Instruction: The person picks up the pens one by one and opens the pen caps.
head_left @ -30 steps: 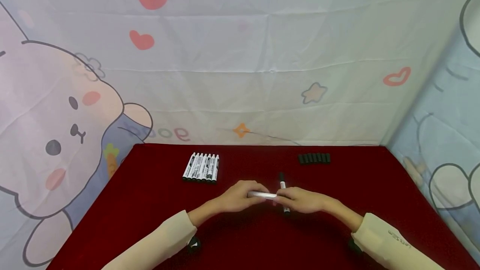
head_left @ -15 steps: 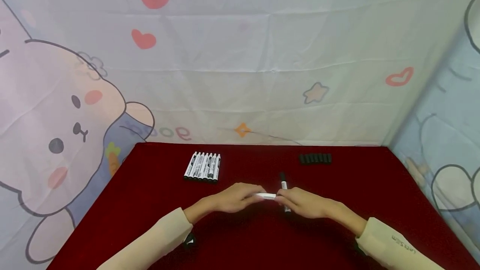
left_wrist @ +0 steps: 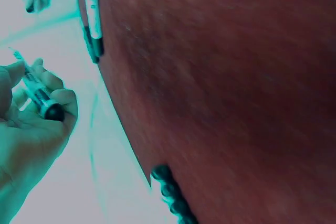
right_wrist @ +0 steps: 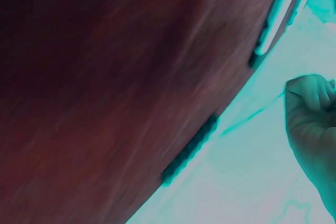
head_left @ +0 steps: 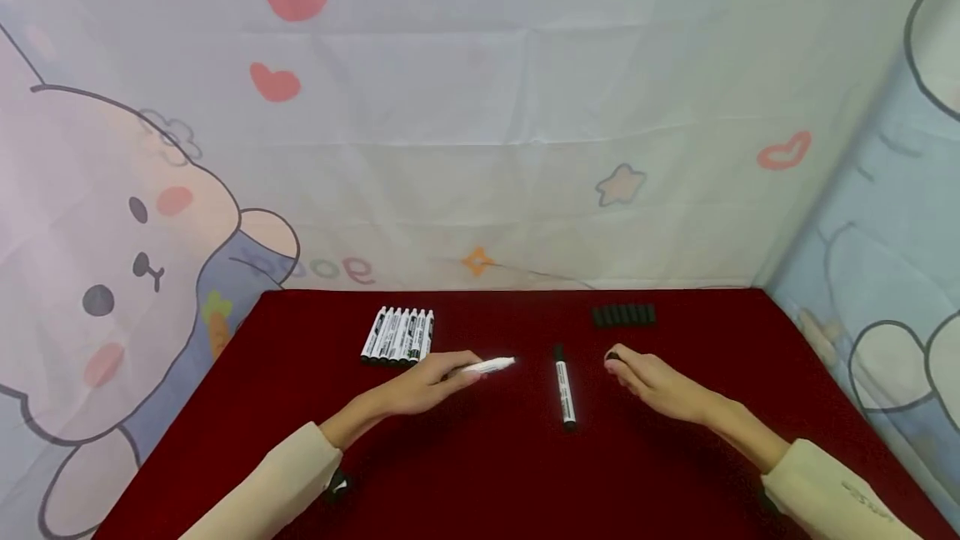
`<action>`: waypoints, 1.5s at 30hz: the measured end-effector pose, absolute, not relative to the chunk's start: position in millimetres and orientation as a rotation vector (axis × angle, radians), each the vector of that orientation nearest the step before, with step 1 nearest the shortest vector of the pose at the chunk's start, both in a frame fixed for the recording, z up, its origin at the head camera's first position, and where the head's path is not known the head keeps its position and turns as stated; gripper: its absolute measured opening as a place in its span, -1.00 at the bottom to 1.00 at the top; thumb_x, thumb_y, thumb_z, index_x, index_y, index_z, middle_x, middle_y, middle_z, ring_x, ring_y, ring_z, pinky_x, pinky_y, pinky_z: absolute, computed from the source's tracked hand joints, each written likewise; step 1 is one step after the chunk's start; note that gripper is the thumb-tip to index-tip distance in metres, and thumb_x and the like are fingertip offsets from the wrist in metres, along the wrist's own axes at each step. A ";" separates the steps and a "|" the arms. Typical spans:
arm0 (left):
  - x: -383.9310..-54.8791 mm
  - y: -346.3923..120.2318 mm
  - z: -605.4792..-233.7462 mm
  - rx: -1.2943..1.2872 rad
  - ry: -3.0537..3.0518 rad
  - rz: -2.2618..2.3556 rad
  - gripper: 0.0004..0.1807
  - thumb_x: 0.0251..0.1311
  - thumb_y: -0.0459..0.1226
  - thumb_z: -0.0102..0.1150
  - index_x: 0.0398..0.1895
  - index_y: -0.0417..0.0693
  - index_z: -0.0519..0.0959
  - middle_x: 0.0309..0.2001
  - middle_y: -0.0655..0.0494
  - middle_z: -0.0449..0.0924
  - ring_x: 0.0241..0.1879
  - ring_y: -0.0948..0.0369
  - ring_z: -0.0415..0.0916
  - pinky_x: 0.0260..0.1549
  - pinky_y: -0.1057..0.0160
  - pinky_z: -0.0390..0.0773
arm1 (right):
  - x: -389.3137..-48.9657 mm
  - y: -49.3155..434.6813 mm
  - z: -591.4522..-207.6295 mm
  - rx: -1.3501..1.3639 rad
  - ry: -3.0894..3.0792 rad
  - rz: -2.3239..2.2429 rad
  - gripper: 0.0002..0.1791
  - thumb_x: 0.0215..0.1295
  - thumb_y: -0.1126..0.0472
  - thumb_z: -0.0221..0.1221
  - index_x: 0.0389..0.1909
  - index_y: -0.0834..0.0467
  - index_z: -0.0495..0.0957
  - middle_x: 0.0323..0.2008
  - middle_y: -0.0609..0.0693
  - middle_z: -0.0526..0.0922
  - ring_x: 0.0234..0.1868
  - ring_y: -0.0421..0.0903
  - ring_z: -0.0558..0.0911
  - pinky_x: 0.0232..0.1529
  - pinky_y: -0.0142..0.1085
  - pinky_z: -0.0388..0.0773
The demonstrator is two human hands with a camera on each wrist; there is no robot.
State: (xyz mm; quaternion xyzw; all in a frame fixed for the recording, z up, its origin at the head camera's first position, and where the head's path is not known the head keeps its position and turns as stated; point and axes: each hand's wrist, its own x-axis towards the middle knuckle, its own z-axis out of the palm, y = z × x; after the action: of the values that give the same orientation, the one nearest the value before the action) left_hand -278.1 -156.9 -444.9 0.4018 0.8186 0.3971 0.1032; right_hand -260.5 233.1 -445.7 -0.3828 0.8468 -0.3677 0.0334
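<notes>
My left hand [head_left: 435, 382] holds a white marker [head_left: 491, 366] with its uncapped tip pointing right, raised over the red cloth. In the left wrist view, the thumb and fingers wrap round this marker [left_wrist: 37, 90], and its black end faces the camera. My right hand [head_left: 660, 386] pinches a small black marker cap [head_left: 613, 356], apart from the left hand. Between the hands lies a capped marker [head_left: 565, 390] on the cloth, its black cap pointing away. In the right wrist view, the right hand [right_wrist: 312, 124] is cut off at the edge and its fingertips are out of frame.
At the back left, several white uncapped markers [head_left: 399, 336] lie side by side in a row. Several black caps [head_left: 624, 315] stand in a line at the back right. A printed cloth backdrop [head_left: 525, 107] rises behind the red table cloth [head_left: 487, 473].
Both hands were together on the marker; now they are apart. The left hand has moved left with the uncapped marker, the right hand right with the cap. The marker lying between them has come into full view.
</notes>
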 end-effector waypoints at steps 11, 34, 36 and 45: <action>-269.5 -142.1 -443.4 1.154 2.516 1.121 -0.78 0.42 -0.36 0.18 0.04 -0.27 0.63 -0.12 -0.16 0.73 -0.24 0.35 0.55 -0.18 0.35 0.60 | -257.3 221.9 -443.6 -0.945 2.566 -0.864 -0.68 0.70 0.14 -0.28 0.15 0.22 0.36 -0.09 0.04 0.58 -0.11 -0.18 0.50 -0.09 -0.30 0.52; -271.2 -166.5 -445.9 0.689 2.633 1.370 -0.55 0.23 -0.25 0.43 0.08 -0.33 0.54 -0.26 -0.16 0.63 -0.50 0.29 0.58 -0.61 0.13 0.70 | -257.6 230.7 -447.3 -1.103 2.559 -0.754 -0.60 0.67 0.02 -0.11 0.22 0.20 0.47 0.14 0.03 0.63 0.19 0.02 0.62 0.17 -0.07 0.61; -271.2 -168.3 -446.8 0.649 2.617 1.384 -0.52 0.23 -0.24 0.43 0.11 -0.33 0.52 -0.26 -0.14 0.62 -0.53 0.26 0.58 -0.64 0.09 0.69 | -257.5 231.2 -447.3 -1.093 2.551 -0.760 -0.58 0.67 0.01 -0.12 0.23 0.22 0.46 0.16 0.06 0.62 0.20 0.06 0.61 0.18 -0.03 0.60; -273.0 -182.2 -452.6 0.466 2.562 1.463 -0.47 0.25 -0.14 0.43 0.18 -0.22 0.50 -0.25 -0.04 0.58 -0.52 0.15 0.55 -0.63 0.10 0.68 | -259.3 231.3 -447.7 -1.109 2.451 -0.838 -0.66 0.66 0.07 -0.08 0.14 0.22 0.49 -0.08 0.02 0.65 -0.22 -0.25 0.61 -0.12 -0.35 0.61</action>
State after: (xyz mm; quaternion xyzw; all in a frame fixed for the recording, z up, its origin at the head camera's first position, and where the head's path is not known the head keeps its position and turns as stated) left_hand -273.0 -182.2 -452.6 0.1556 0.8552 0.4884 0.0771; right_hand -259.3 231.3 -447.7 -0.3885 0.8584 -0.2936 0.1612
